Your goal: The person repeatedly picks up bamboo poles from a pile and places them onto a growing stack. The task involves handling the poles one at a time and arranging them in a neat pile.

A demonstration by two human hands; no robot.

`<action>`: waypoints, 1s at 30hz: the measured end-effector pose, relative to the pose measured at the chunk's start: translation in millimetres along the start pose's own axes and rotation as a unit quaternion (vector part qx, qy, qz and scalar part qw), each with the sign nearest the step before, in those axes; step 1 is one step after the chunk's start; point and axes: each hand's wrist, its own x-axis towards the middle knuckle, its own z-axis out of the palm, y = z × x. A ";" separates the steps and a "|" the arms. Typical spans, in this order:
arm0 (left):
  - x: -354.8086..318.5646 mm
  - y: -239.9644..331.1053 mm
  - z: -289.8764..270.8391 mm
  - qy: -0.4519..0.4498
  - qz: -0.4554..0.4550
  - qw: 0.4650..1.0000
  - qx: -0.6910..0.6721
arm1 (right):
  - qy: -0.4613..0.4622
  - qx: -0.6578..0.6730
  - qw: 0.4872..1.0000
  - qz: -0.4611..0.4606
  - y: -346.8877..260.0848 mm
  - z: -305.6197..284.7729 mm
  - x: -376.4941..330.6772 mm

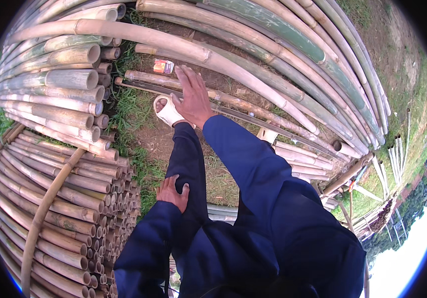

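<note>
Bamboo in a tall stack [69,79] fills our far left, its hollow cut ends facing right, toward the grass. Below it we see a second stack [69,198] of thinner, browner poles, with a slanting pole [47,206] lying across it. From over the upper stack, a long pale pole [149,34] sweeps rightward across our view. Beneath that pole, a small red and yellow packet [164,66] lies on the ground. Just below it in our view we find a foot in a cream shoe [169,111]. Our left hand [173,193] rests on the dark trouser leg [186,164], thumb spread from the fingers; we cannot tell how firmly it presses. Well apart from it, our right hand [193,97] is unclenched and empty, fingers extended, near the shoe and packet. Behind that hand runs the brown pole [233,99], sloping down to the right; whether they touch, we cannot tell. Further right we see a second cream shoe [267,134], a thick green pole [273,32] among long pale ones, and shorter pale poles [303,159] lying below. At our far right, thin poles [397,154] stand on the grass.
</note>
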 end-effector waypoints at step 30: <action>-16.0 118.3 60.1 -0.035 -0.070 0.971 0.228 | 0.312 0.349 0.603 0.646 678.8 -319.7 -426.9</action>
